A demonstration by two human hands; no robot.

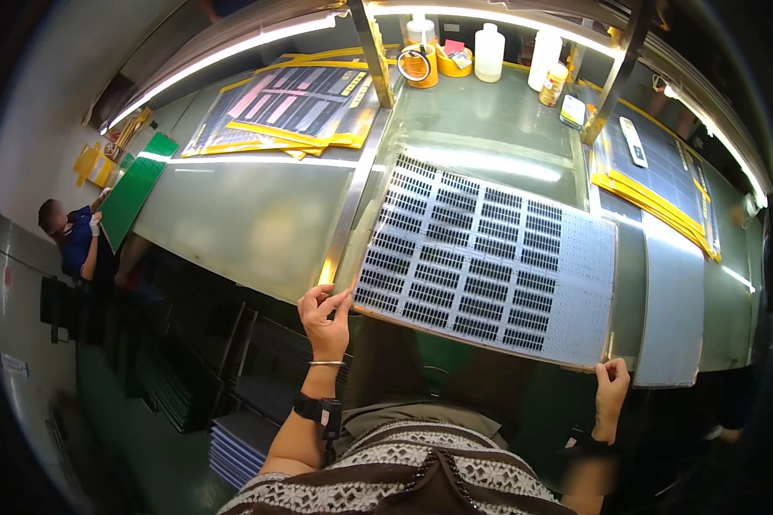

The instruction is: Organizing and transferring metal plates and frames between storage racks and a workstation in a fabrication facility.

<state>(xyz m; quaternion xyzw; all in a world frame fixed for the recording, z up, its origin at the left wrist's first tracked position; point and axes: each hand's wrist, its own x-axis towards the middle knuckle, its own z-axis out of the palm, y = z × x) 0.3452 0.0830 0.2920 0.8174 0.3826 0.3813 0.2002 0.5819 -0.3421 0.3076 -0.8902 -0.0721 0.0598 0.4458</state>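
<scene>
A large flat circuit board panel (498, 257) lies tilted in view on the glass-topped table, its near edge reaching past the table's front edge. It is pale, with blocks of small black bars over most of it and a plainer dotted strip at its right. My left hand (325, 322) pinches at the near left corner, thumb against fingers. At the near right corner, my right hand (611, 386) is closed, fingertips on the panel's edge. A plain pale panel (672, 300) lies just to the right.
Yellow-edged printed sheets (301, 103) are stacked at the back left, more sheets (661, 172) at the right. White bottles (489, 53) and a yellow tape roll (417, 65) stand behind. A metal post (371, 56) rises from the table. Far left, a co-worker (77, 236) holds a green board (137, 193).
</scene>
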